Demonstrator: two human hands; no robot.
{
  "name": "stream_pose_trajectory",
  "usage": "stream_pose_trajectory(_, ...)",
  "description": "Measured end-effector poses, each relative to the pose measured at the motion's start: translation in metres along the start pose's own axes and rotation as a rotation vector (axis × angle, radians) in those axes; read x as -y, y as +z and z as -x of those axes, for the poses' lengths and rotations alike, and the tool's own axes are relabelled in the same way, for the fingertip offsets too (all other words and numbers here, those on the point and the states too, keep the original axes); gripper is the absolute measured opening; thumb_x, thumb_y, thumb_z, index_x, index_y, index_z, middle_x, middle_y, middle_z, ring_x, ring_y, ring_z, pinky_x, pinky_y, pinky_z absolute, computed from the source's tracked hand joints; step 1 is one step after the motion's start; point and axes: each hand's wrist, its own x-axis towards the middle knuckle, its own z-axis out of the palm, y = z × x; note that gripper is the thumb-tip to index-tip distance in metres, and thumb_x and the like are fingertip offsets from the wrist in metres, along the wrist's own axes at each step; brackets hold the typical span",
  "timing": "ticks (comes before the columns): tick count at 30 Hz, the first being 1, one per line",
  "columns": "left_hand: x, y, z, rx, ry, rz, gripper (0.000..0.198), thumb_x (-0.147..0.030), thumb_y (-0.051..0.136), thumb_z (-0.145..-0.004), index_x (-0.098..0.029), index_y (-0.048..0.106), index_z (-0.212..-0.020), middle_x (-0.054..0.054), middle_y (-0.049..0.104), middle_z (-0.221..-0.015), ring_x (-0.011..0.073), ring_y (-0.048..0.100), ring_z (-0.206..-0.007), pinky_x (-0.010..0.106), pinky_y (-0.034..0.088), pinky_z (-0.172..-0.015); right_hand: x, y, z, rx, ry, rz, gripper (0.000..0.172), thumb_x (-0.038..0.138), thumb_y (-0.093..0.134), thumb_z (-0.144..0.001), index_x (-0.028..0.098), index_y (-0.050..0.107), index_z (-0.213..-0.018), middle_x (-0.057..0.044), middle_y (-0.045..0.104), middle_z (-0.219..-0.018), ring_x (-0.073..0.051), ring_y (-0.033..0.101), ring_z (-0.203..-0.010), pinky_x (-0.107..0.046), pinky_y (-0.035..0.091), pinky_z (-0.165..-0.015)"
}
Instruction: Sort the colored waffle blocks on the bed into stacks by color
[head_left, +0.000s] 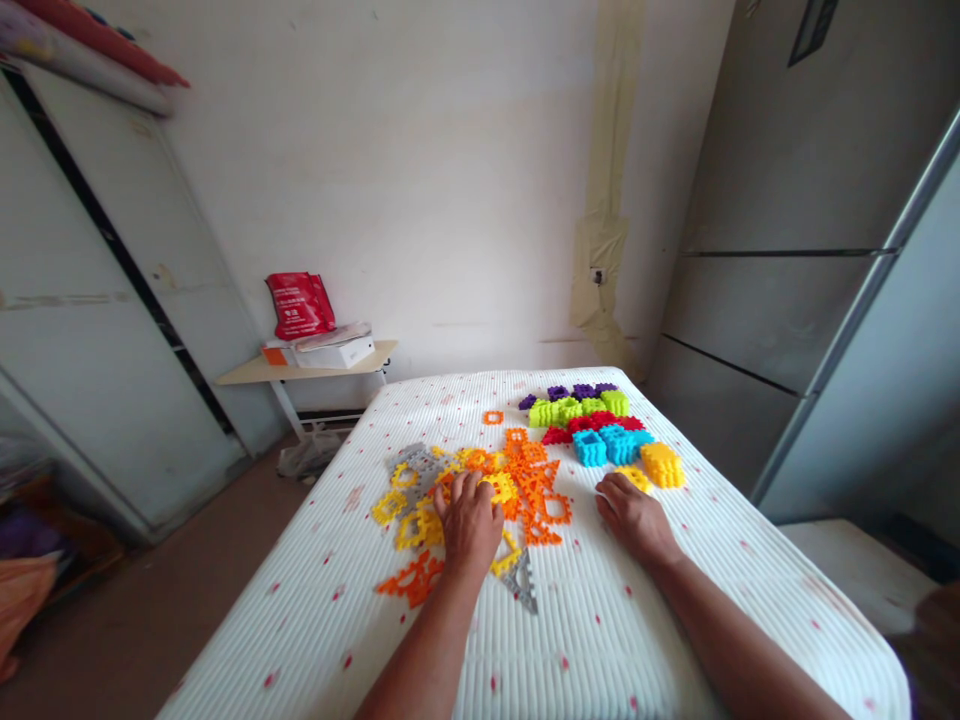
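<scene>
My left hand (471, 520) rests on a loose heap of flat, notched plastic building pieces, its fingers apart and bent downward. Right beside its fingertips is a yellow piece (501, 488). Orange pieces (536, 480) lie to the right of that hand, grey ones (420, 468) to its left. The fingers of my right hand (634, 515) are curled at a yellow building piece (636, 477) that shows just beyond them; the grip itself is partly hidden. Close by on the right stands a stack of yellow pieces (663, 466).
Behind the right hand, pieces are grouped by colour: blue stacks (615, 444), red ones (596, 425), lime green ones (577, 408) and purple ones (581, 391). A ribbed white cover (547, 660) lies beneath everything. A refrigerator (780, 300) stands right; a small table (330, 372) stands back left.
</scene>
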Motion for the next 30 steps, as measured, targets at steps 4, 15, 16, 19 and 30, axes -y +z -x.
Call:
stream_pose_trajectory(4, -0.001, -0.001, -0.001, 0.003, 0.003, 0.003, 0.013, -0.011, 0.057, -0.07, -0.02, 0.059, -0.08, 0.007, 0.063, -0.109, 0.0267, 0.048, -0.113, 0.054, 0.024, -0.101, 0.0, 0.0, 0.0, 0.009, 0.005, 0.002, 0.028, 0.022, 0.035, -0.089, 0.02, 0.062, -0.083, -0.006, 0.061, -0.093, -0.014, 0.061, -0.078, -0.023, 0.045, -0.064)
stream_pose_trajectory(15, 0.0, -0.005, -0.003, -0.151, 0.104, 0.109, 0.022, -0.015, 0.064, -0.068, -0.021, 0.055, -0.086, 0.006, 0.064, -0.101, 0.0266, 0.051, -0.107, 0.049, 0.032, -0.096, 0.002, -0.001, -0.001, -0.001, 0.005, -0.026, 0.029, 0.022, 0.034, -0.089, 0.02, 0.062, -0.083, -0.007, 0.063, -0.092, -0.015, 0.061, -0.079, -0.024, 0.046, -0.065)
stream_pose_trajectory(16, -0.001, -0.005, -0.003, -0.168, 0.128, 0.14, 0.024, -0.015, 0.065, -0.067, -0.021, 0.054, -0.089, 0.007, 0.063, -0.102, 0.0264, 0.051, -0.108, 0.048, 0.033, -0.095, 0.002, -0.001, -0.001, -0.009, 0.008, -0.046, 0.028, 0.023, 0.034, -0.089, 0.02, 0.062, -0.084, -0.007, 0.063, -0.091, -0.015, 0.061, -0.078, -0.024, 0.046, -0.065)
stream_pose_trajectory(19, -0.006, -0.005, -0.001, -0.192, 0.2, 0.231, 0.028, -0.019, 0.066, -0.069, -0.02, 0.053, -0.094, 0.007, 0.063, -0.102, 0.0255, 0.051, -0.107, 0.045, 0.035, -0.095, 0.006, 0.0, -0.001, -0.042, 0.028, -0.163, 0.026, 0.027, 0.037, -0.088, 0.02, 0.062, -0.087, -0.007, 0.064, -0.09, -0.016, 0.062, -0.076, -0.025, 0.047, -0.065)
stream_pose_trajectory(30, -0.018, -0.002, 0.005, -0.074, 0.295, 0.313, 0.033, -0.023, 0.067, -0.069, -0.02, 0.052, -0.099, 0.008, 0.061, -0.102, 0.0266, 0.051, -0.109, 0.045, 0.036, -0.096, 0.07, 0.009, -0.012, 0.03, 0.194, -0.86, 0.029, 0.042, 0.048, -0.083, 0.017, 0.062, -0.09, -0.003, 0.065, -0.079, -0.012, 0.055, -0.063, -0.023, 0.045, -0.057)
